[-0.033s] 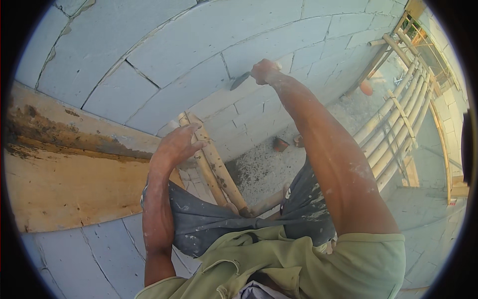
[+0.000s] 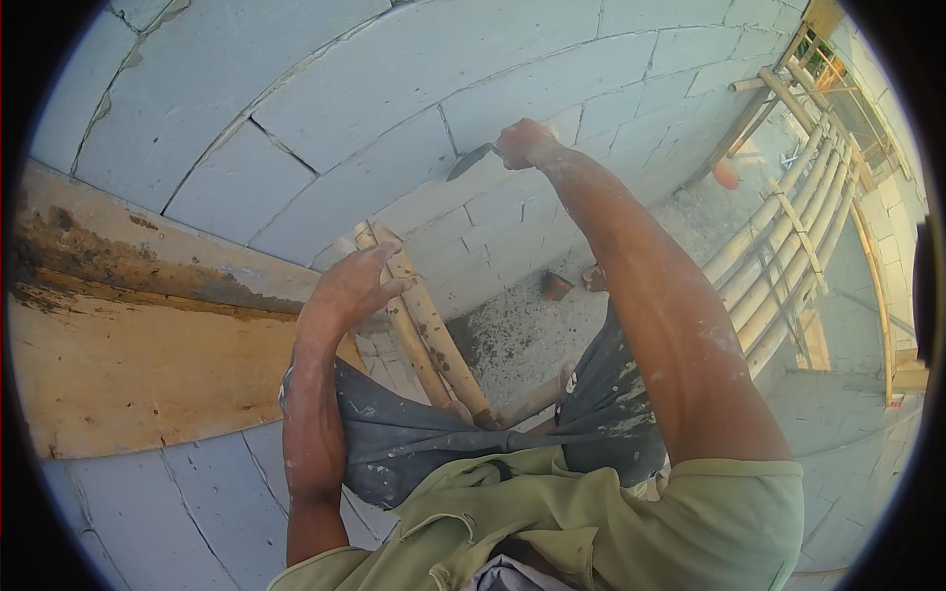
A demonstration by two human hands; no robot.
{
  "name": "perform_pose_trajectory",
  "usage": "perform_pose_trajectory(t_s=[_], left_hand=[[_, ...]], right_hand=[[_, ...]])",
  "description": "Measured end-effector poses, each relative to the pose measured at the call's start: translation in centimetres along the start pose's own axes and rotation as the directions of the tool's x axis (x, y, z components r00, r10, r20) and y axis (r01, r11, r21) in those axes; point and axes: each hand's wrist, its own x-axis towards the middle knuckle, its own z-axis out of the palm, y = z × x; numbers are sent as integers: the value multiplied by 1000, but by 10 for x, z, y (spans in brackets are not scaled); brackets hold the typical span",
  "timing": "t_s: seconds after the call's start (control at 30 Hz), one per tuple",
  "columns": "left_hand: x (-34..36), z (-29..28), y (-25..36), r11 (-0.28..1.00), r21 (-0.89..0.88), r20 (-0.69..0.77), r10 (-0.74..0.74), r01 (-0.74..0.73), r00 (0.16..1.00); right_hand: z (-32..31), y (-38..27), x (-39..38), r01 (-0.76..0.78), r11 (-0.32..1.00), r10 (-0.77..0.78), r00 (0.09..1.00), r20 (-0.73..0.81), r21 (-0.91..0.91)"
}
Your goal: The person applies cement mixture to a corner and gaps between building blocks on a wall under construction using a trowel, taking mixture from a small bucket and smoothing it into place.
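Observation:
My right hand (image 2: pixel 525 144) is closed around a small trowel, its arm stretched out to the block wall (image 2: pixel 374 89). The dark metal blade of the trowel (image 2: pixel 469 163) points left and lies at or close to the wall's face, near a joint between blocks. At the left, my left hand (image 2: pixel 347 288) has its fingers and thumb apart. It is by the top of two upright bamboo poles (image 2: pixel 430 313), fingertips over or against them; whether they touch cannot be seen clearly. The hand holds nothing that shows.
Wooden boards (image 2: pixel 158 364) stained with mortar run along the left. Below lies a rough grey floor (image 2: pixel 512 340) with a small dark container (image 2: pixel 556 286). A rack of bamboo poles (image 2: pixel 788 246) stands at the right; a reddish round object (image 2: pixel 725 174) lies beyond.
The trowel blade has shifted slightly to the left along the wall, with a small turn of my right hand. My left hand stays in place.

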Motion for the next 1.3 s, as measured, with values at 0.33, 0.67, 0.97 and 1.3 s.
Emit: perform_pose_trajectory(t_s=[0.33, 0.67, 0.97, 1.3], left_hand=[[3, -2, 6, 1000, 20, 10, 0, 0, 1000], [5, -3, 8, 997, 32, 46, -76, 75, 996], [3, -4, 20, 997, 8, 60, -73, 72, 996], [6, -5, 116, 869, -190, -586, 273, -457, 763]], right_hand=[[-5, -27, 14, 22, 999, -21, 1000, -23, 40], [5, -46, 44, -46, 984, 73, 985, 157, -170], [51, -16, 101, -383, 873, 216, 858, 466, 302], [108, 0, 107, -228, 960, 126, 867, 481, 160]])
